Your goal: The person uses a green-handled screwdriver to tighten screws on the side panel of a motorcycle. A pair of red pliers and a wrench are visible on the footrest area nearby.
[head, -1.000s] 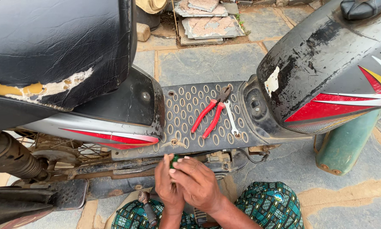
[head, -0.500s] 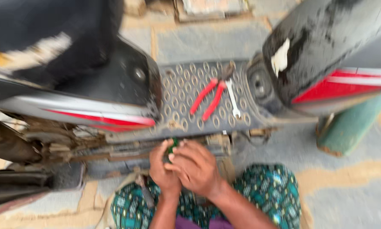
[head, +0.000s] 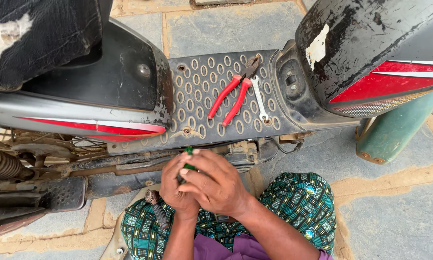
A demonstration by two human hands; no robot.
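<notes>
Clasped together, the left hand point(head: 178, 190) and the right hand point(head: 215, 183) are closed around a small green object point(head: 188, 159), of which only the top end can be seen above the fingers. What kind of object it is cannot be told. Both hands are held just below the edge of the scooter footboard point(head: 197, 82), above the patterned green cloth point(head: 293, 202) on the knees. On the footboard, red-handled pliers point(head: 233, 91) are laid, and a small silver wrench point(head: 259, 100) is placed just beside them, touching or almost touching. A dark-handled tool point(head: 157, 209) is rested on the cloth near the left wrist.
</notes>
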